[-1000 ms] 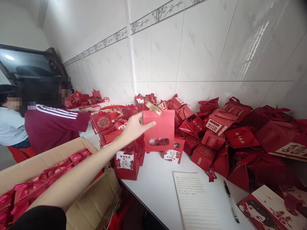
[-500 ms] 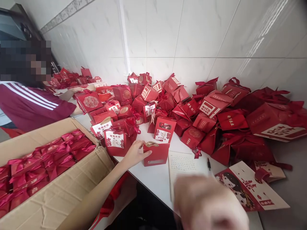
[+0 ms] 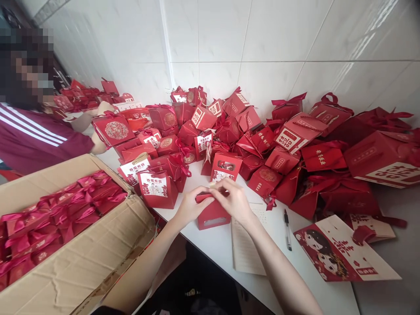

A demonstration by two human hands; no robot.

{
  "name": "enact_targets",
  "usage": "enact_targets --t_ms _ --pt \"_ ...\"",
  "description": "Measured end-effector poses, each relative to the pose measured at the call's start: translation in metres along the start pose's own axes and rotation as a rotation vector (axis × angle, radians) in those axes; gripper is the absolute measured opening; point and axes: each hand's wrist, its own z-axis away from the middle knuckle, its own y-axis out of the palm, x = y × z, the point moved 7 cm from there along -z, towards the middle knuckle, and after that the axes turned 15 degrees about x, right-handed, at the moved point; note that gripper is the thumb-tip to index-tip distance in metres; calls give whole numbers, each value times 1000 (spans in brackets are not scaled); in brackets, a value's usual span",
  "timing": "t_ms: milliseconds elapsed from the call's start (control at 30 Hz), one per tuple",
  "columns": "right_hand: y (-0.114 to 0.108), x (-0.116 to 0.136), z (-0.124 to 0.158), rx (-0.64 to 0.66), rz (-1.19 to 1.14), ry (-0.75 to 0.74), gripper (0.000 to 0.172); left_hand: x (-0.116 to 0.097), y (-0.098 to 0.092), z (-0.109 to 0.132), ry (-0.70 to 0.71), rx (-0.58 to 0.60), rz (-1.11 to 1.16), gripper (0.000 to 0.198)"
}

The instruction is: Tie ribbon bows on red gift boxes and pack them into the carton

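A small red gift box with a clear window low on its near side stands upright on the white table. My left hand pinches its top edge from the left. From the right, the fingers and thumb of my right hand close on the same top edge, where a tan ribbon partly shows between the hands. Right behind stands another red gift box with a white printed front. To the left of my left hand is a red box with a white label.
A large cardboard carton full of ribboned red boxes stands at the left. Red boxes pile along the tiled wall. An open notebook, a pen and a printed gift bag lie at right. A co-worker sits far left.
My right hand has moved from the blurred near foreground up to the box's top, beside my left hand. The left hand stays on the box. The view has shifted slightly.
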Motion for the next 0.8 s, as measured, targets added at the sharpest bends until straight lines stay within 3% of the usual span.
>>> enact_targets --t_ms 133,333,500,667,800 --pt "1 -21 -2 -1 -336 162 27 -10 -2 3 101 -53 -4 15" --pt "3 -27 -5 24 -484 152 32 -34 -3 -1 227 -101 -92 13" --pt "-1 -23 -5 203 -478 105 39 -36 0 0 336 -94 -232 9" --pt "-5 -20 1 304 -298 115 20 -38 4 7 463 -137 -326 21" --pt "-5 -16 3 354 -315 100 13 -37 5 7 438 -141 -301 25"
